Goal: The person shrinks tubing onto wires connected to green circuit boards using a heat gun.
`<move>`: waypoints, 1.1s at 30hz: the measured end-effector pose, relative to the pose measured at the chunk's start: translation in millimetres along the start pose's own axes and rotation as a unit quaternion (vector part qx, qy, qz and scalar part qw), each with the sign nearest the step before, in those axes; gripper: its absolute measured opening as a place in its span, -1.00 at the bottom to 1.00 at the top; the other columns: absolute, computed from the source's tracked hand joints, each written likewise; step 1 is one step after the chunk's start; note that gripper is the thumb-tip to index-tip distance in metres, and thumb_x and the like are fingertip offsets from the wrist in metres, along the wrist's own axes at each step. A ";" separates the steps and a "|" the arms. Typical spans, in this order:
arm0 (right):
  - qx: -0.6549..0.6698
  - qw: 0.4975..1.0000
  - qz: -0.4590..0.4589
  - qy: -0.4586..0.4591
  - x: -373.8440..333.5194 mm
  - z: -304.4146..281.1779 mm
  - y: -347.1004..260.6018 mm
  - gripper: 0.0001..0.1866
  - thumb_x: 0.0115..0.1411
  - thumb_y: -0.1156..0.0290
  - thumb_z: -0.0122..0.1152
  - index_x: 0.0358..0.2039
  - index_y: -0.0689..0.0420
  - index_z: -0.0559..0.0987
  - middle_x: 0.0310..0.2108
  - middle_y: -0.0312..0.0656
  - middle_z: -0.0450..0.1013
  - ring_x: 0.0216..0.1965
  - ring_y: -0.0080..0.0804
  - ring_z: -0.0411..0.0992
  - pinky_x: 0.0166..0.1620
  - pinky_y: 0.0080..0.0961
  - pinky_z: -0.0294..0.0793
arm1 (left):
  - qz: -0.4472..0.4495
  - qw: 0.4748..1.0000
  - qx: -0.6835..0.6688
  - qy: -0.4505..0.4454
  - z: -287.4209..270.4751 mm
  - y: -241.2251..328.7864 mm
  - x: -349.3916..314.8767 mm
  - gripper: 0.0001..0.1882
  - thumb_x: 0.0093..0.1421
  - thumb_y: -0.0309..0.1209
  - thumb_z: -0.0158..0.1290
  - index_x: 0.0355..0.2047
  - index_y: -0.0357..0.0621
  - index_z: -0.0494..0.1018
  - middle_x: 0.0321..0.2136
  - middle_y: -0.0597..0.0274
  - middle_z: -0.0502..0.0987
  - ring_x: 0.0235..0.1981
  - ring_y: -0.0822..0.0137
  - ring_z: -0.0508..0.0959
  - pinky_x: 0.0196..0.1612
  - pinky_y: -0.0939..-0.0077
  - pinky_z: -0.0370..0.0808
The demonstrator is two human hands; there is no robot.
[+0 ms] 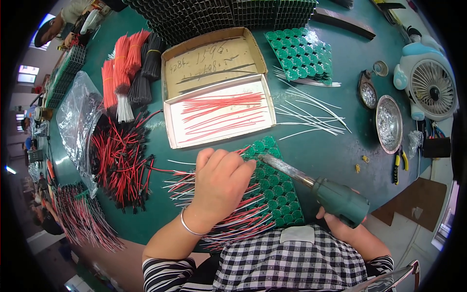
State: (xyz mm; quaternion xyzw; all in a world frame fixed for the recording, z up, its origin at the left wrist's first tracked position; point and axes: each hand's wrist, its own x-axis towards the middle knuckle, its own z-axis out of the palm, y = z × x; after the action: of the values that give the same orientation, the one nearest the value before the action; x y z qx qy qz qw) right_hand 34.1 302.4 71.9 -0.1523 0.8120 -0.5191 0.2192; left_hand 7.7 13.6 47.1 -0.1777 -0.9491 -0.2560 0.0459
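A: Which step is this?
B: Soldering leads, I judge. On the green table [335, 146], the left hand [220, 182], fingers curled, presses red and white wires [243, 216] onto the green battery pack [277, 187].
A: And the right?
B: The right hand [340, 225] is wrapped around the soldering iron [316, 187], tip at the cells; next calls for a steady touch.

The left hand [221, 182] lies palm down, its back turned up toward the head camera, fingers [228, 159] curled close together and pointing away from the body with the tips pressed downward. A thin silver bangle [187, 226] circles the left wrist. The bare left forearm runs back toward the lower edge, where a striped sleeve [163, 275] begins near the elbow. The right hand [340, 225] sits lower and closer to the torso, mostly hidden; only curled fingers and part of the palm show, closed in a grip, with the bare right forearm [365, 243] angling down toward the right.
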 end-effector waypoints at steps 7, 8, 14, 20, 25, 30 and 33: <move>-0.008 1.000 -0.011 -0.003 3.0 0.2 1.3 -0.63 0.16 0.25 0.12 -0.13 0.26 0.51 -0.62 -0.28 0.49 -0.45 -0.45 0.46 -0.23 -0.44 0.48 | -0.003 1.000 -0.014 0.002 1.0 -1.3 0.3 -0.79 -0.11 -0.56 0.19 -0.41 -0.05 0.55 -0.55 0.38 0.36 -0.46 0.32 0.38 -0.26 0.37 0.23; -0.021 1.000 -0.019 -0.003 4.1 0.0 0.7 -0.64 0.15 0.26 0.12 -0.13 0.26 0.51 -0.62 -0.28 0.49 -0.46 -0.45 0.46 -0.23 -0.44 0.48 | -0.003 1.000 -0.018 0.002 1.1 -1.4 0.5 -0.79 -0.11 -0.56 0.19 -0.41 -0.06 0.55 -0.55 0.37 0.36 -0.46 0.32 0.39 -0.27 0.37 0.23; -0.066 0.996 -0.045 -0.029 6.1 -5.7 -0.8 -0.63 0.14 0.24 0.13 -0.13 0.24 0.50 -0.59 -0.25 0.50 -0.54 -0.46 0.47 -0.27 -0.46 0.47 | -0.003 1.000 -0.021 0.002 0.9 -1.4 1.1 -0.79 -0.12 -0.57 0.19 -0.41 -0.07 0.54 -0.54 0.37 0.36 -0.45 0.31 0.39 -0.28 0.37 0.24; 0.021 0.998 0.054 0.032 -1.3 -3.6 -14.7 -0.49 0.20 0.05 0.12 -0.07 0.27 0.47 -0.56 -0.24 0.50 -0.53 -0.48 0.48 -0.31 -0.49 0.46 | -0.002 1.000 -0.025 0.000 1.5 -1.7 1.0 -0.80 -0.11 -0.58 0.19 -0.41 -0.08 0.54 -0.54 0.36 0.37 -0.45 0.30 0.39 -0.30 0.37 0.25; 0.038 0.999 0.033 0.009 -1.7 -6.5 -9.2 -0.74 0.16 0.52 0.12 -0.12 0.28 0.51 -0.26 -0.11 0.50 -0.49 -0.47 0.54 -0.34 -0.56 0.54 | -0.007 0.999 -0.035 -0.002 1.6 -0.3 1.0 -0.80 -0.11 -0.58 0.19 -0.41 -0.09 0.53 -0.53 0.33 0.38 -0.45 0.28 0.40 -0.33 0.36 0.27; 0.046 0.999 0.023 0.005 0.2 -5.5 -9.0 -0.77 0.11 0.57 0.15 -0.18 0.24 0.55 -0.26 -0.09 0.51 -0.48 -0.42 0.54 -0.28 -0.51 0.52 | -0.023 0.998 -0.056 0.015 0.6 -0.9 1.4 -0.79 -0.12 -0.60 0.18 -0.42 -0.11 0.52 -0.52 0.29 0.39 -0.47 0.24 0.40 -0.36 0.36 0.28; 0.021 0.999 0.033 0.030 -7.4 0.5 0.3 -0.52 0.21 0.18 0.12 0.00 0.30 0.42 -0.58 -0.25 0.48 -0.51 -0.49 0.46 -0.27 -0.48 0.46 | -0.019 0.998 -0.056 0.011 2.3 -1.8 1.9 -0.79 -0.13 -0.61 0.18 -0.42 -0.13 0.52 -0.52 0.28 0.39 -0.47 0.23 0.40 -0.36 0.36 0.28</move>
State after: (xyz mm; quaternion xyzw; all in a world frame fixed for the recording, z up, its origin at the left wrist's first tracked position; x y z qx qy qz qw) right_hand 40.7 305.6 72.9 -0.1056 0.8117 -0.5327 0.2151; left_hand 5.3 13.9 44.7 -0.1592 -0.9359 -0.3115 0.0415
